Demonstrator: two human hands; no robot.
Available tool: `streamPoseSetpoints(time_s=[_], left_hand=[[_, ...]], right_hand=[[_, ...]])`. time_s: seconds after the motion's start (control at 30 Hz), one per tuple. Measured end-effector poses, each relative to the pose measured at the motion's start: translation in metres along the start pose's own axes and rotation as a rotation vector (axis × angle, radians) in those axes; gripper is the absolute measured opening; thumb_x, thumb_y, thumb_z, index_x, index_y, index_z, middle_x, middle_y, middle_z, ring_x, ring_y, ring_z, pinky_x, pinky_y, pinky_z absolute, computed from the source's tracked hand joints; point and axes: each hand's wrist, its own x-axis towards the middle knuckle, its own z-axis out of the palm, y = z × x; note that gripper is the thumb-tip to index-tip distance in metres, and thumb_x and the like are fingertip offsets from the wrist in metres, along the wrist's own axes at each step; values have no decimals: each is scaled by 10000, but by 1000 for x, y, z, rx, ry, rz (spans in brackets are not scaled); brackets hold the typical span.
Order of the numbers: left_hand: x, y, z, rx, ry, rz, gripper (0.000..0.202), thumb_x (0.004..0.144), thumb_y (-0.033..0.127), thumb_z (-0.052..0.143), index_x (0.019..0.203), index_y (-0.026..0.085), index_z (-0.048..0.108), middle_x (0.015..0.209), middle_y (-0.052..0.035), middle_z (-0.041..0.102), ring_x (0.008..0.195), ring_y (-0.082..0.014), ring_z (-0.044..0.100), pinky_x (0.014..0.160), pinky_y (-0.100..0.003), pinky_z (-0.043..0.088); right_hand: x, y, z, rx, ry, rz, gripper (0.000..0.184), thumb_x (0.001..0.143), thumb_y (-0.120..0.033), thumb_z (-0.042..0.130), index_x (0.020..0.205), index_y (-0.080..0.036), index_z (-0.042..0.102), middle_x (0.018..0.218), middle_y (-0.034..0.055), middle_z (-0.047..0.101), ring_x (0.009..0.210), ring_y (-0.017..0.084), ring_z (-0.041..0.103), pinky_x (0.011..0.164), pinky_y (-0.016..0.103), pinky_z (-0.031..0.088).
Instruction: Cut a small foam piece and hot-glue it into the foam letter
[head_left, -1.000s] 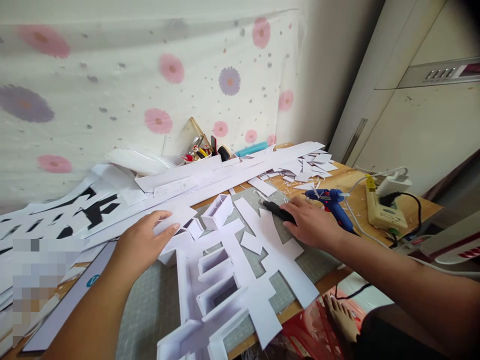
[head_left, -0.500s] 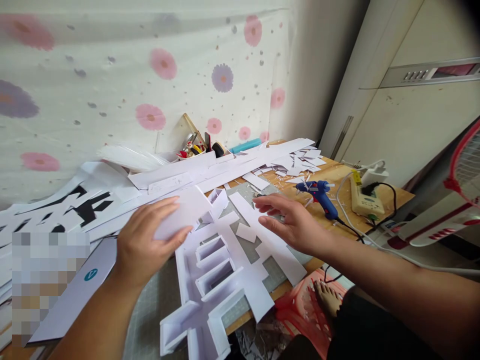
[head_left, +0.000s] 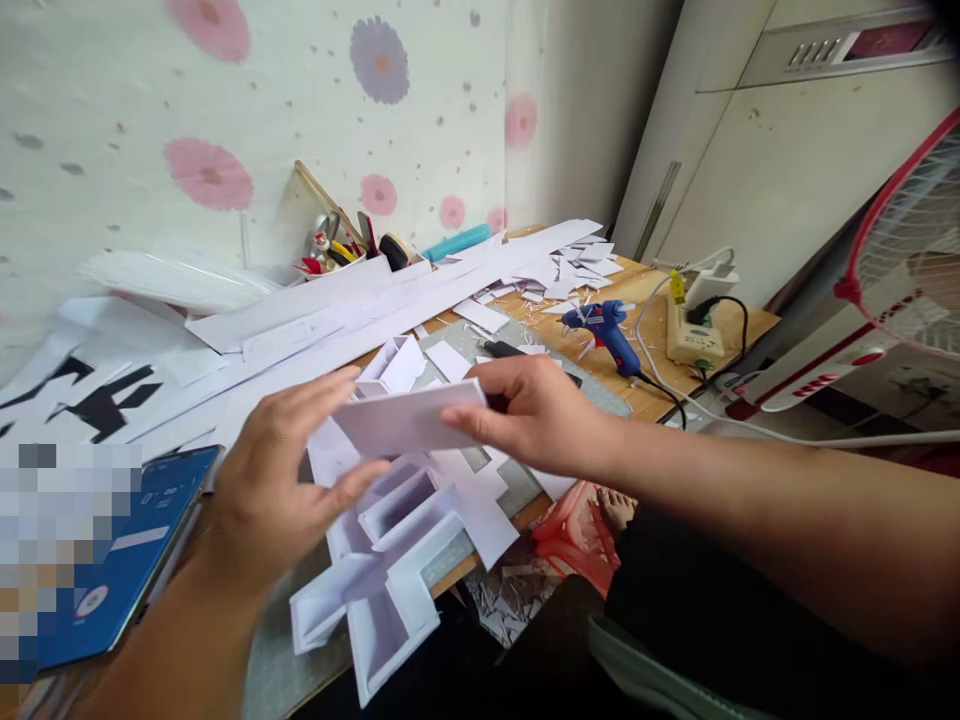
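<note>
Head view: right hand (head_left: 529, 410) pinches white card (head_left: 405, 420), left hand (head_left: 274, 475) gapes; tub (head_left: 334, 270) holds tools (head_left: 339, 252).

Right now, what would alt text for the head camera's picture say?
A person's right hand grips a white card piece by one end; the open left hand is close to its other end, above a white walled model. A blue glue gun sits to the right.
</note>
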Motion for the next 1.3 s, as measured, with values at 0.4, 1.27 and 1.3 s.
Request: streamPoseSetpoints(time_s=[0.4,1.27,1.3], left_hand=[[3,0,1,-182,-548,-322,196,881,295,561,1020,226,680,1006,-17,756,918,-184,702,823,-317,532],[2,-18,3,67,-590,-467,309,907,428,487,917,275,756,1082,-3,765,1004,-247,704,872,-376,527],[1,-19,4,67,-568,-474,313,900,446,496,913,278,760,1079,-4,767,1010,-252,705,880,-379,534]], right_hand=[[-32,20,-50,-83,311,59,290,855,-502,724,898,-219,682,714,15,624,576,147,560,469,235,437],[-45,11,-36,-482,249,-161,95,907,-210,574,918,-170,659,704,-32,643,550,69,559,499,136,433],[-44,11,-34,-480,250,-141,101,902,-211,573,917,-163,661,695,-29,641,543,71,556,494,139,429]])
